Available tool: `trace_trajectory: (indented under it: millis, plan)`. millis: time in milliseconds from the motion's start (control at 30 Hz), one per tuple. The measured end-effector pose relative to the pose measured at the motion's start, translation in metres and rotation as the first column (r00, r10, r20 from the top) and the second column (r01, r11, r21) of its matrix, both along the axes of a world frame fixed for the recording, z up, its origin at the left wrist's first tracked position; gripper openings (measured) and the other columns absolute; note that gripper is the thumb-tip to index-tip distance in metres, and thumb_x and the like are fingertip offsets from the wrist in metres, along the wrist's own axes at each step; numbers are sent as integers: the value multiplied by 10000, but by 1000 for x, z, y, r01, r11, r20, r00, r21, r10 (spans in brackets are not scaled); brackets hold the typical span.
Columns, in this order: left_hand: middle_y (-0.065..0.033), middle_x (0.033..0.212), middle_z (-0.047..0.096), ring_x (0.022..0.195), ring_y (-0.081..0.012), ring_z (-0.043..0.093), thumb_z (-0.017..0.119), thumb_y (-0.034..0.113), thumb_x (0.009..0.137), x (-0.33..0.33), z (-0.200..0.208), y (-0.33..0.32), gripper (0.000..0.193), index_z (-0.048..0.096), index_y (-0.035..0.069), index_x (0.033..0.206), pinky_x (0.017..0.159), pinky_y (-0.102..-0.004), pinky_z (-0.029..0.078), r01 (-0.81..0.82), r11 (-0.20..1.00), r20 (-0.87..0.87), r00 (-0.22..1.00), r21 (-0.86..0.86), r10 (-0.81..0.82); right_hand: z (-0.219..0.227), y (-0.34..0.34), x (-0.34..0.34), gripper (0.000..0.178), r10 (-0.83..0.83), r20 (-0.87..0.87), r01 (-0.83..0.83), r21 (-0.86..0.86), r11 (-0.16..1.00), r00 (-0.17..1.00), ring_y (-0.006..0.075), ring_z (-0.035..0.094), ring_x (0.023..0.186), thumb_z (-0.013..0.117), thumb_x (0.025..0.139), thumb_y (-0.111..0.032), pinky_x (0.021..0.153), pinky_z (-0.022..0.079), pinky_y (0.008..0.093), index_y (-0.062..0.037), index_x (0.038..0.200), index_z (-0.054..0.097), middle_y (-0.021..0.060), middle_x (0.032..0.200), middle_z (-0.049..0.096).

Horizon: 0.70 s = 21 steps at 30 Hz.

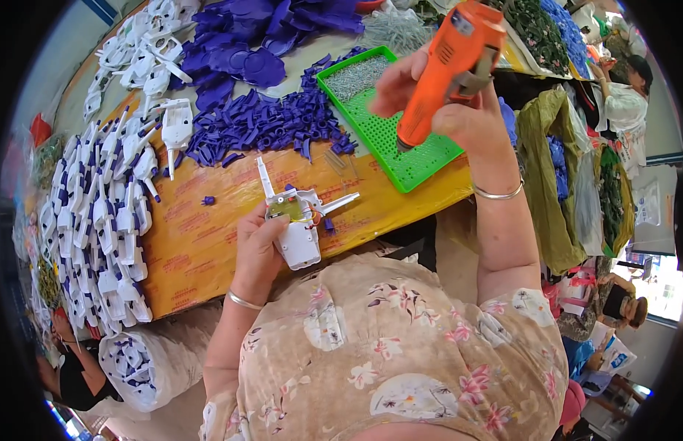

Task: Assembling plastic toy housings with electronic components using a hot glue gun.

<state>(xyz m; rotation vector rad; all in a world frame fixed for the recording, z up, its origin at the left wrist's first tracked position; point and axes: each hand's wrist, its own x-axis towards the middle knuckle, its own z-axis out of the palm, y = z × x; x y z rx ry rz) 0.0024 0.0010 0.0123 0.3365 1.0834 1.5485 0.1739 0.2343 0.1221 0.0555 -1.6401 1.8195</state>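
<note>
My left hand (pixel 260 239) grips a white plastic housing (pixel 301 242) with two thin arms, its inside facing up. A green circuit board and thin coloured wires show in it, and my thumb presses near the board. My right hand (pixel 466 110) is raised over a green perforated tray (pixel 429 175), holding an orange cordless screwdriver (pixel 440 73) with its nose tilted down to the left. Some fingers of that hand are blurred. Small metal screws (pixel 356 79) lie heaped in the tray's far part. A small purple part (pixel 329 226) lies just right of the housing.
Small purple parts (pixel 260 121) and larger purple pieces (pixel 253 66) are heaped at the back. White-and-purple assemblies (pixel 99 220) cover the left side. A filled white sack (pixel 139 367) stands at lower left; an olive sack (pixel 551 176) stands at right. Other people (pixel 628 110) are at the far right.
</note>
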Motion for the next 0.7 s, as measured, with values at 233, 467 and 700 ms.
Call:
trace_trajectory:
  millis: [233, 467, 700]
  plan:
    - [-223, 1075, 605, 901, -291, 655, 452, -25, 796, 4, -4, 2, 395, 478, -116, 1180, 805, -361, 541, -40, 999, -5, 999, 26, 41, -20, -19, 0, 218, -411, 73, 413, -14, 910, 909, 86, 562, 578, 727, 703, -6, 532, 471, 243, -25, 804, 535, 19, 665, 577]
    - [-218, 1058, 616, 904, -295, 655, 448, -26, 812, 6, -4, 1, 389, 477, -106, 1192, 804, -362, 542, -52, 998, -23, 998, 24, 53, -45, -20, 0, 160, -592, 68, 584, 106, 804, 803, 91, 520, 541, 657, 735, 7, 512, 435, 246, -15, 789, 508, 24, 648, 555]
    - [-208, 1033, 629, 879, -267, 664, 471, -22, 818, 7, -3, 2, 354, 490, -110, 1160, 784, -345, 544, -74, 997, -4, 997, 17, 74, -54, -15, 3, 138, -574, 50, 564, 137, 815, 817, 136, 558, 558, 615, 777, -3, 533, 478, 277, -1, 850, 497, 62, 679, 565]
